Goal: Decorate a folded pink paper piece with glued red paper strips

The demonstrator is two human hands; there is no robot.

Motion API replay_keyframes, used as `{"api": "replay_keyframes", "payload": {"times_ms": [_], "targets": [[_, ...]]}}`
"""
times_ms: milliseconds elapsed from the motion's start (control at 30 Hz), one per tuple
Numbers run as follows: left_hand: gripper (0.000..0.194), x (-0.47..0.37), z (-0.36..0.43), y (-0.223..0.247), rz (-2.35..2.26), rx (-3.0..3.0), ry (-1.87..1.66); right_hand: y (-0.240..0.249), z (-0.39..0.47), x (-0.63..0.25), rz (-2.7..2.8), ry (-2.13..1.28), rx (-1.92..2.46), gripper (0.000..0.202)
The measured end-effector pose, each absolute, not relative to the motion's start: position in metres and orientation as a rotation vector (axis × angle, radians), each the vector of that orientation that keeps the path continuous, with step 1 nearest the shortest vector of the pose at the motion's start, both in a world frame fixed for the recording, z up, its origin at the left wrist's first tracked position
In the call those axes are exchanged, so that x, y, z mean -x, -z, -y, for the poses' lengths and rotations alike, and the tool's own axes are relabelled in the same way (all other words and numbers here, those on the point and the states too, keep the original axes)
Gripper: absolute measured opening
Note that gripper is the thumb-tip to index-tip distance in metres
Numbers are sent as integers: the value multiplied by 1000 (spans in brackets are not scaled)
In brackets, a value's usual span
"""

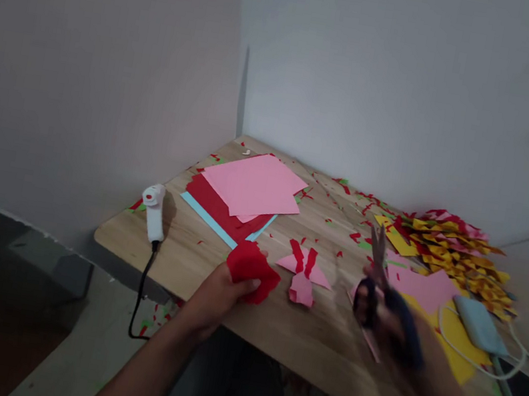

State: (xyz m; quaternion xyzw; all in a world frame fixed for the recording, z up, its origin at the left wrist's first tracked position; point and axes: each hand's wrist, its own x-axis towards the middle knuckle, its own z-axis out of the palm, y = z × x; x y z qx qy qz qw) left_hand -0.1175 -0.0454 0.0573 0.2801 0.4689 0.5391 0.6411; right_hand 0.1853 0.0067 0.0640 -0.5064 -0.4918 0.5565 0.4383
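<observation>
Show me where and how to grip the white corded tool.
Probably best by the slim white handle, between the rounded head and the black cord. Come from above: it is narrow and straight there, and the cord leaves at the near end.

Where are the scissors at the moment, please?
In the head view, the scissors are held in the right hand, right of centre, between the small pink folded piece with red strips and the larger pink paper.
</observation>
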Motion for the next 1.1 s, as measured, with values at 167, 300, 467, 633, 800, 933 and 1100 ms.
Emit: {"api": "replay_keyframes", "payload": {"times_ms": [167, 300, 467, 633, 800, 933, 1100], "targets": [[37, 101, 52, -64, -1154, -671, -1051, -10, 99, -132, 1214, -1619, 1300, 58], [34, 96, 59, -76, -1169, -805, -957, 1, 144, -104, 1239, -1864, 1214, 74], [30, 99, 68, -76, -1268, -1004, -914, -23, 150, -87, 1175, -1907, 1277, 73], [40, 101, 71, -66, -1348, -1054, -820, -23, 150, -80, 1076, -1916, 1317, 64], [32, 99, 72, -53, -1396, -1099, -704, -14, 156, -77, 1005, -1864, 1317, 53], [32, 96, 75, -46, -1439, -1076, -690, -9, 154, -75, 950, -1865, 1389, 47], [36, 98, 75, -47, -1443, -1104, -698, -6, 154, -75, 927, -1853, 1519, 43]]}}
